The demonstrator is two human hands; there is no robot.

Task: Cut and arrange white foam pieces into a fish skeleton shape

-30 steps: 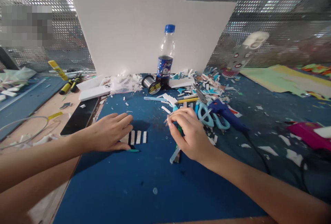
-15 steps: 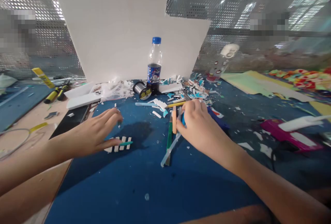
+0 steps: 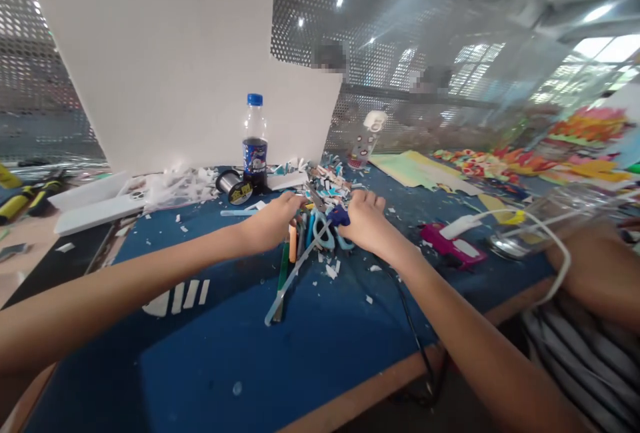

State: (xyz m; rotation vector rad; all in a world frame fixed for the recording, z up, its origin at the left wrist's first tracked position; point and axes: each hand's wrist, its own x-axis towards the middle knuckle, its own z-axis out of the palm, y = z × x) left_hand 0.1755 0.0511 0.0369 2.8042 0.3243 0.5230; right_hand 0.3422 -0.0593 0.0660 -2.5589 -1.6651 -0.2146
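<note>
Right hand [image 3: 369, 223] closed on blue glue gun [image 3: 340, 216]; left hand [image 3: 274, 223] curled, any grip: cannot tell. Risk: scissors [image 3: 332, 238] at gun's 7 o'clock snagging it if dragged

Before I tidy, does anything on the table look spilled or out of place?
Yes: loose scraps lie heaped beyond the right hand and scattered nearer, untidy against four white pieces set in a row. The bottle stands upright; I see no spill.

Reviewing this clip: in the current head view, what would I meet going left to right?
White flat slab, clear plastic bag, blue-capped cola bottle, flat orange stick, blue plastic tool, right hand, magenta plastic box.
</note>
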